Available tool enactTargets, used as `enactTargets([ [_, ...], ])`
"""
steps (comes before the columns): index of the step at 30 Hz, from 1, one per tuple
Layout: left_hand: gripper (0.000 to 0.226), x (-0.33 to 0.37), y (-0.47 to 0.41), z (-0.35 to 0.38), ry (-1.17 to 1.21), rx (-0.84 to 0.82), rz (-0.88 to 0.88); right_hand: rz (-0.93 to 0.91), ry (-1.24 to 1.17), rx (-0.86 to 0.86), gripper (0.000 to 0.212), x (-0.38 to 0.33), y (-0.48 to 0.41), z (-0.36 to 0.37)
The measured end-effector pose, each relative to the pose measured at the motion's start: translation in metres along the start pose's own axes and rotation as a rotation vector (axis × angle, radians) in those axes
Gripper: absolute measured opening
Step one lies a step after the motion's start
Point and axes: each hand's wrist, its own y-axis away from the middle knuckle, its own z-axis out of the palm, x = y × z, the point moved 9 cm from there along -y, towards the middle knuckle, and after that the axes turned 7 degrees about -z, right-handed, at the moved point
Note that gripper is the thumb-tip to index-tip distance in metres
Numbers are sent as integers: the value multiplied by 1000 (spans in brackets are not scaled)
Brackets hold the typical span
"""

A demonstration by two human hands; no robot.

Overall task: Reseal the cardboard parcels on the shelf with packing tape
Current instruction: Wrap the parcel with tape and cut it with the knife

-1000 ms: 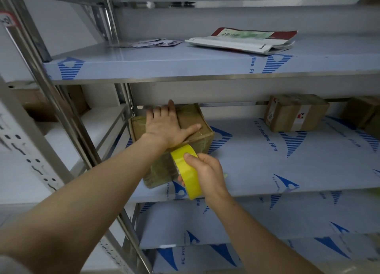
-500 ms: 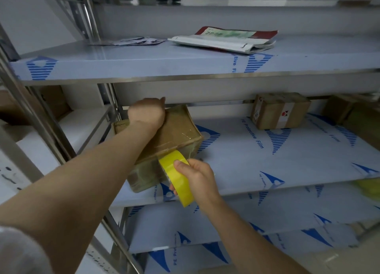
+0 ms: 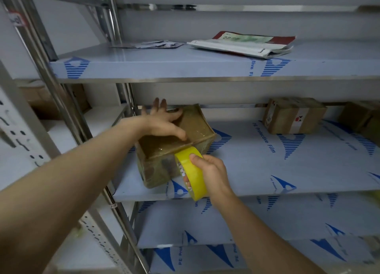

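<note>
A brown cardboard parcel (image 3: 197, 127), glossy with clear tape, sits at the left end of the middle shelf (image 3: 257, 171). My left hand (image 3: 162, 121) lies over its top with the fingers spread and straight, the thumb pressing near the front top edge. My right hand (image 3: 209, 171) grips a yellow roll of packing tape (image 3: 191, 173) held against the parcel's front right corner. A strip of tape runs from the roll up onto the parcel's top edge. A second taped parcel (image 3: 294, 115) stands at the back right of the same shelf.
More brown boxes (image 3: 362, 117) sit at the far right of the middle shelf. The upper shelf (image 3: 185, 68) carries a flat mailer bag (image 3: 246, 45) and some papers (image 3: 152, 44). Steel uprights (image 3: 67, 109) stand left of the parcel. Lower shelves lie below.
My left hand went from lying flat on the parcel's top, to curling at its back edge, to spread open over the top. The tape roll stayed at the parcel's front.
</note>
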Motion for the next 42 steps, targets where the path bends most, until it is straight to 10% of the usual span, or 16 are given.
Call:
enactTargets([
  [3,150,-35,18,13,-162,-177,-95,15,0,-11,22,-7,1,2],
  [7,140,-25,25,14,-229,-28,-66,21,29,1,24,-21,6,0],
  [19,127,-39,31,35,471,-411,79,-29,82,-275,14,-77,17,13],
  [25,57,-74,33,18,861,-15,-34,-112,105,-196,24,-83,-22,42],
  [33,60,-90,39,26,770,744,-328,-196,177,-112,23,-75,-72,60],
  [37,71,-54,10,62,151,471,-207,-235,244,-113,30,-70,-106,77],
  [42,92,-58,-14,97,111,143,-162,-189,324,-84,47,-60,-143,97],
])
